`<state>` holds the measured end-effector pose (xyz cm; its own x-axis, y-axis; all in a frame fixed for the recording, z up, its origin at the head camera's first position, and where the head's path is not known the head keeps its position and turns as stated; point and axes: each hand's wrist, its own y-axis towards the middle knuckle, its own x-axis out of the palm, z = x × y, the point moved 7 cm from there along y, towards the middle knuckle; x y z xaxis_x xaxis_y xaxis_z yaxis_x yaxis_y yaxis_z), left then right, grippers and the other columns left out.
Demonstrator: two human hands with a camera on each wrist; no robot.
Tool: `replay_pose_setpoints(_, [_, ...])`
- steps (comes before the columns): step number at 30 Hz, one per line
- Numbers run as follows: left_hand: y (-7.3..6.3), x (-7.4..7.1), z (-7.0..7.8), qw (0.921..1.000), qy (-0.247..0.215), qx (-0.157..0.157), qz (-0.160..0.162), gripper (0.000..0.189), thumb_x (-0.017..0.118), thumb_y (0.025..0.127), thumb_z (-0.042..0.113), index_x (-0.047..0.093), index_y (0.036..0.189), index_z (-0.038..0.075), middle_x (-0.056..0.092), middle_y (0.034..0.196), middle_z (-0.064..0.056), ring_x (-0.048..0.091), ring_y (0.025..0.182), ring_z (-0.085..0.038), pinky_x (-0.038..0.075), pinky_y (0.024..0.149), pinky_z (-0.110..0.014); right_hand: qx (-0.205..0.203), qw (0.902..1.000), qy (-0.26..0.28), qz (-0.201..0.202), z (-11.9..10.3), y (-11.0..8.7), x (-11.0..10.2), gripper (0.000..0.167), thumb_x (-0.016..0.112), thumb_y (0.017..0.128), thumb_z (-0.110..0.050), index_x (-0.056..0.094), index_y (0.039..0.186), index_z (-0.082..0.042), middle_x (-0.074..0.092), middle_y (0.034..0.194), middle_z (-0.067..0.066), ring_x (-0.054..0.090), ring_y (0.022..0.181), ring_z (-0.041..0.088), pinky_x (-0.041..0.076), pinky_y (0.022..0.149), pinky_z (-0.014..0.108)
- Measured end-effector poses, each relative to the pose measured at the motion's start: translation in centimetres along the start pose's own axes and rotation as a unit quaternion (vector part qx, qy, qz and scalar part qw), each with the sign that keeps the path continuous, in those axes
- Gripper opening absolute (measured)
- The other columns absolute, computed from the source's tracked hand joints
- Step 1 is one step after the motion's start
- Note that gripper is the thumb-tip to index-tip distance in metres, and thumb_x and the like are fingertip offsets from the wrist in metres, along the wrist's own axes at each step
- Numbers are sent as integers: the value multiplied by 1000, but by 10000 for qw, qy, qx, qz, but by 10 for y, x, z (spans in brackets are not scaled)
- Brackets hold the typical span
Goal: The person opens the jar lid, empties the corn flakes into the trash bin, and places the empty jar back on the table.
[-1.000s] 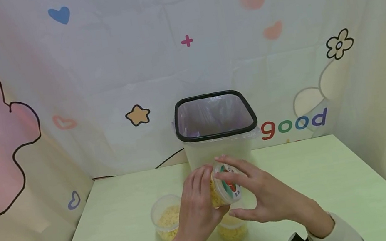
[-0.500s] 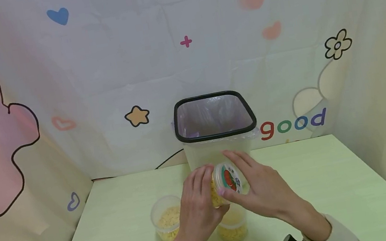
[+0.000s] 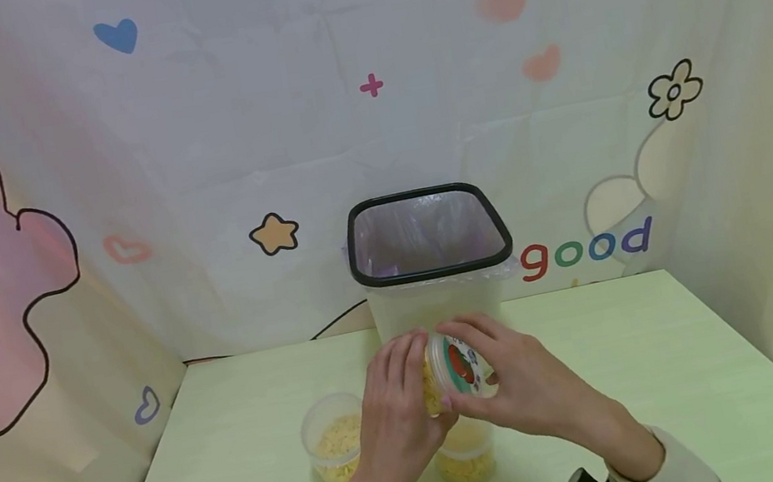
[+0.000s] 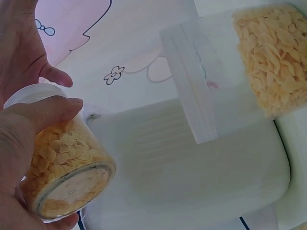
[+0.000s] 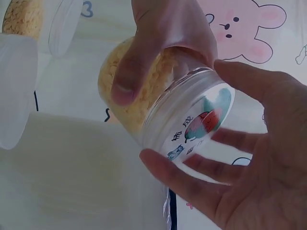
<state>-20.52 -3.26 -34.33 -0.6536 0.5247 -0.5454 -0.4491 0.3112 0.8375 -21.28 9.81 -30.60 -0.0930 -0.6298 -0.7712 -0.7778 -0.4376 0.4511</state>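
Observation:
A clear jar (image 4: 67, 153) of yellow flakes is held tilted above the table, its lidded end toward the right. My left hand (image 3: 394, 408) grips it round its side, the thumb lying across the flakes in the right wrist view. My right hand (image 3: 533, 378) holds the clear screw lid (image 5: 196, 124) by its rim, thumb on one edge and forefinger on the opposite one. A red and green picture with dark lettering marks the lid's top. Below the hands stands another clear container (image 3: 466, 468) of flakes, its upper part partly hidden.
To the left stands a wider clear tub (image 3: 332, 452) with flakes in its lower part, partly behind my left hand. A whitish bin (image 3: 435, 305) with a black rim and a plastic liner stands at the back of the pale green table (image 3: 235, 433), against a printed curtain.
My right hand lifted its fingers off the lid, turned, and closed on the lid's rim again. My left hand has kept the jar in nearly the same place.

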Motion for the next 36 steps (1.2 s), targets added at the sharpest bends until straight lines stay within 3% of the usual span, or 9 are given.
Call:
replay_pose_setpoints(2, [0,0,0,10000,-18,-6,10,93,92,53,26,50,133,4,58,127,-9,55,116,-27,48,103,-40,-306,9995,35,-111,-2,0,0,67,80,80,-32,51,139,-18,52,137,2,65,101,17,56,70,19])
replay_pose_setpoints(8, [1,1,0,9999,-94,-42,-21,106,98,46,36,49,134,3,58,128,-9,55,118,-26,46,105,-39,-960,9946,-352,-155,-7,-1,-1,73,85,76,-27,50,139,-23,49,144,5,57,124,23,55,94,42])
replay_pose_setpoints(18, [1,3,-1,9997,-185,-150,-24,102,97,49,32,48,134,4,58,126,-9,56,116,-27,48,103,-39,-1821,9822,-464,-59,-8,-9,1,78,88,71,-14,50,139,-23,44,149,4,42,138,26,52,100,43])
replay_pose_setpoints(23, [-2,0,-4,9996,-193,-219,8,105,98,45,29,48,134,3,59,126,-9,56,115,-27,49,101,-40,-1847,9817,-456,-105,-11,-8,2,82,86,74,-32,45,144,-24,38,155,3,36,143,25,48,105,45])
replay_pose_setpoints(27, [-2,0,-4,9991,-351,-237,6,102,98,48,28,48,134,3,58,127,-10,55,116,-27,49,102,-40,-1579,9871,-279,54,-14,-4,-6,83,77,78,-52,42,148,-25,34,157,4,41,140,26,52,99,48])
replay_pose_setpoints(32, [0,1,-3,9993,-334,-194,22,95,94,56,33,48,134,3,58,127,-9,55,117,-26,48,103,-38,-1081,9928,-378,343,-15,-1,-15,78,71,82,-53,39,149,-28,35,157,-1,49,134,25,54,94,49])
replay_pose_setpoints(36, [0,0,-3,9995,-258,-162,29,99,96,52,33,49,134,4,58,128,-9,55,117,-26,48,103,-38,-771,9942,-599,452,-15,0,-14,72,69,85,-49,40,148,-28,40,154,0,52,131,25,55,91,49])
